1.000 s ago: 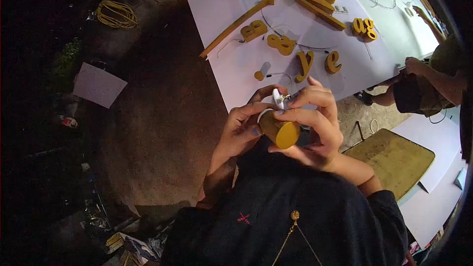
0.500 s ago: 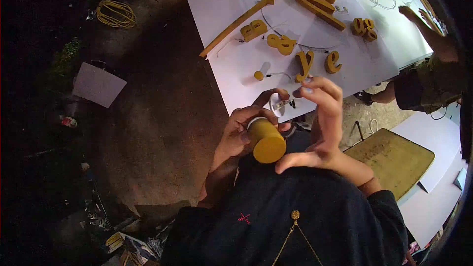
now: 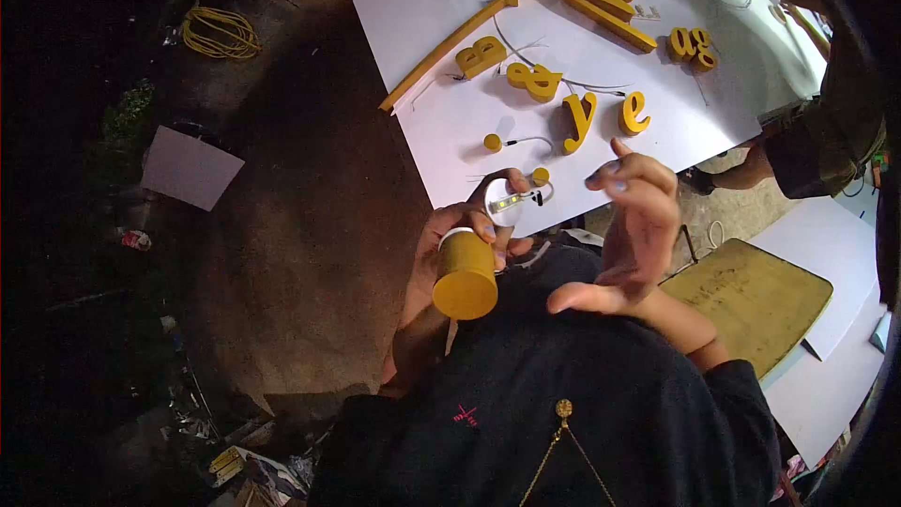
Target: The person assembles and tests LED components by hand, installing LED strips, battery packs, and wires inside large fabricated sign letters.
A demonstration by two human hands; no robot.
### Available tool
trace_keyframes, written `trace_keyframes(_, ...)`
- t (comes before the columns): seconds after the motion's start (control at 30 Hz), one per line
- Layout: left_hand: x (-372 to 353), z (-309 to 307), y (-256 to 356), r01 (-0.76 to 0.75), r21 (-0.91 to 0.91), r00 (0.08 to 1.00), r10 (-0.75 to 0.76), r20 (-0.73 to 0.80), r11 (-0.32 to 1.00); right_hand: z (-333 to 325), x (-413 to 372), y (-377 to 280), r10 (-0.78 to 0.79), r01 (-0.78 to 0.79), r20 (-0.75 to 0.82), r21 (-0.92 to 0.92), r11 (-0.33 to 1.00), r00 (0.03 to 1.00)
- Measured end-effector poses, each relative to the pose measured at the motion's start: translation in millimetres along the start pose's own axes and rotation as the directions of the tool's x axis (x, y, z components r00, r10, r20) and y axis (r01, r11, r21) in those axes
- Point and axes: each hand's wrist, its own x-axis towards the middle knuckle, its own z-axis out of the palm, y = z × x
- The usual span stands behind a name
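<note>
My left hand (image 3: pixel 434 242) is closed around a short yellow cylinder (image 3: pixel 465 284) with a white rim, its flat end facing me. The same hand also holds up a round white disc (image 3: pixel 504 204) that carries small LED modules and a dark wire end. My right hand (image 3: pixel 641 225) is raised to the right of the cylinder, fingers curled but apart, with nothing in it. Just beyond the disc, a small yellow round piece (image 3: pixel 541 176) shows near the table edge. Past my hands lie a yellow letter y (image 3: pixel 579 122) and a letter e (image 3: pixel 635 115).
On the white table (image 3: pixel 422 155) are more yellow pieces, including an ampersand (image 3: pixel 535 82), a big M (image 3: pixel 610 7) and a long bar (image 3: pixel 465 38). Another person's leg (image 3: pixel 741 174) is at the right, near a worn yellow stool seat (image 3: pixel 751 305). Coiled yellow cable (image 3: pixel 221 33) lies at left.
The yellow cylinder has moved left and slightly down in my left hand. The disc has turned to show its LED face. My right hand has drawn away to the right.
</note>
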Motion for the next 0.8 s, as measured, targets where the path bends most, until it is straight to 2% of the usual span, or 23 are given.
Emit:
trace_keyframes(0.03, 0.9, -1.5, -0.5, 0.002, 0.001, 1.0, -0.002, 0.002, 1.0, -0.2, 1.6, -4.6, 0.018, -0.016, 0.053, -0.039, 0.999, 0.998)
trace_keyframes(0.1, 4.3, 0.4, -0.2, -0.037, 0.202, 0.999, 0.04, -0.011, 0.979, 3.5, 4.6, -15.1, 0.048, -0.046, 0.029, -0.047, 0.998, 0.998)
trace_keyframes(0.13, 1.9, 15.0, -5.9, -0.078, 0.397, 0.975, 0.153, -0.161, 0.915, 4.0, 5.0, -18.1, 0.04, -0.034, 0.071, -0.088, 0.996, 0.997)
trace_keyframes(0.17, 4.1, 18.8, -4.2, -0.077, 0.397, 0.975, 0.152, -0.16, 0.915, 5.1, 5.6, -21.6, 0.035, -0.02, 0.113, -0.128, 0.992, 0.993)
trace_keyframes(0.23, 8.5, 20.9, -1.6, -0.137, 0.464, 0.979, 0.192, -0.073, 0.875, 10.1, 6.5, -26.3, 0.058, -0.048, 0.079, -0.124, 0.991, 0.995)
trace_keyframes(0.27, 3.2, 9.9, 2.5, -0.085, 0.617, 0.991, 0.131, -0.03, 0.782, 11.3, 4.4, -25.2, 0.06, -0.048, 0.091, -0.128, 0.991, 0.994)
trace_keyframes(0.3, 4.4, 12.1, 2.2, -0.085, 0.617, 0.991, 0.132, -0.03, 0.782, 12.4, 3.5, -24.5, 0.062, -0.048, 0.104, -0.133, 0.99, 0.993)
trace_keyframes(0.37, 7.8, 19.1, 0.5, -0.103, 0.507, 0.989, 0.142, -0.037, 0.856, 14.0, 6.2, -25.9, 0.06, -0.05, 0.084, -0.113, 0.992, 0.995)
trace_keyframes(0.4, 9.4, 18.4, 0.3, -0.105, 0.507, 0.989, 0.144, -0.038, 0.856, 14.5, 6.3, -26.0, 0.058, -0.048, 0.081, -0.122, 0.991, 0.995)
trace_keyframes(0.47, 12.7, 16.6, 0.6, -0.196, 0.608, 0.977, 0.208, 0.053, 0.769, 14.5, 6.2, -26.5, 0.055, -0.045, 0.081, -0.129, 0.991, 0.995)
trace_keyframes(0.57, 11.3, 18.2, 1.4, -0.182, 0.678, 0.976, 0.213, 0.038, 0.712, 13.2, 6.4, -27.7, 0.038, -0.022, 0.103, -0.151, 0.988, 0.994)
trace_keyframes(0.7, 8.4, 14.7, 3.9, -0.198, 0.625, 0.977, 0.2, 0.068, 0.755, 13.2, 7.7, -26.9, 0.068, -0.053, 0.136, -0.115, 0.992, 0.988)
trace_keyframes(0.8, 7.3, 16.0, 2.3, -0.155, 0.612, 0.983, 0.181, 0.019, 0.776, 13.0, 8.0, -23.9, 0.079, -0.066, 0.152, -0.091, 0.994, 0.985)
